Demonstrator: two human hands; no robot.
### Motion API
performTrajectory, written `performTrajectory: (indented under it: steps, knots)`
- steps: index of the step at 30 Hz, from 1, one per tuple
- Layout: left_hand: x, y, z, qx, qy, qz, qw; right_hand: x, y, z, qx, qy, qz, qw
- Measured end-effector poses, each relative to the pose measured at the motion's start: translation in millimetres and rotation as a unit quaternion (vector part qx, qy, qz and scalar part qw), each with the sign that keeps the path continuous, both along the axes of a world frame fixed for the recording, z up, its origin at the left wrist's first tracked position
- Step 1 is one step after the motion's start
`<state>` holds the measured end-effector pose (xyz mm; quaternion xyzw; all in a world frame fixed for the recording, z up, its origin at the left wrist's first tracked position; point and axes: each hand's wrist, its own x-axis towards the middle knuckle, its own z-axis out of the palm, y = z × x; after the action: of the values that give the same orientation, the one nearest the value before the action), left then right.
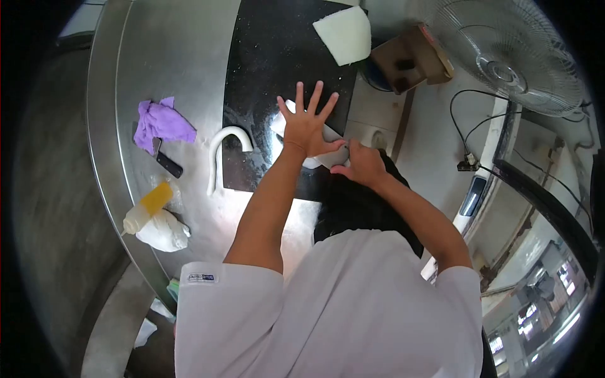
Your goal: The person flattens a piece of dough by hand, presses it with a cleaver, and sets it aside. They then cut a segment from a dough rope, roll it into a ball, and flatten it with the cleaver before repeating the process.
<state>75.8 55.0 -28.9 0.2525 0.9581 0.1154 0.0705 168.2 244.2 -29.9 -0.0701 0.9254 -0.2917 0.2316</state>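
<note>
My left hand (305, 132) lies palm down with its fingers spread, pressing on a flat pale-grey piece (332, 157) over the dark board (258, 63). At the near right edge of that piece, my right hand (364, 165) pinches its corner between thumb and forefinger. Most of the piece is hidden under my left hand, and its exact kind does not show. Left of my left hand, a white bent tube (214, 157) curves over the board's left edge.
A pale square slab (346, 34) and a brown cardboard box (406, 60) sit at the back right, near a fan (504, 69). On the left of the metal table (170, 38) lie a purple cloth (164, 123), a black-handled tool (169, 165), a yellow bottle (148, 206) and a white cloth (165, 232).
</note>
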Motion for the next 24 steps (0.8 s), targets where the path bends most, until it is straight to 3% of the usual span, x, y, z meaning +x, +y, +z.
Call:
performTrajectory:
  steps: [3,5,9,12,14,16,19,20,21,22,24]
  knots:
    - [-39,1,1,0.004,0.041,-0.001,0.999,-35,3,-7,-0.038,0.057,-0.007,0.998]
    - [-45,-2,-3,-0.003,0.04,-0.016,0.999,-41,-6,5,-0.033,0.026,-0.02,0.999]
    - [18,-11,0,-0.029,-0.065,-0.077,0.994,33,-9,3,-0.061,-0.034,-0.03,0.997]
    - [3,2,-11,0.008,0.004,-0.125,0.992,27,-8,3,-0.02,-0.059,-0.055,0.997]
    - [-17,6,-1,0.004,0.008,-0.093,0.996,-10,6,-13,-0.006,-0.026,-0.034,0.999]
    - [-38,8,-1,0.014,0.039,-0.039,0.998,-35,17,-19,-0.044,0.11,0.021,0.993]
    - [-41,-3,0,-0.044,0.032,-0.06,0.997,-36,7,-17,-0.064,0.042,0.02,0.997]
    - [-20,-9,-4,-0.009,0.007,-0.067,0.998,-12,-1,-16,-0.075,0.021,0.022,0.997]
    - [13,-13,-3,-0.028,-0.024,-0.077,0.996,24,-5,-27,-0.084,0.058,0.01,0.995]
    - [31,-10,-3,-0.045,-0.057,-0.09,0.993,47,-8,-18,-0.054,0.02,-0.011,0.998]
    - [16,8,-9,-0.013,-0.033,-0.095,0.995,54,3,-16,-0.037,0.122,-0.006,0.992]
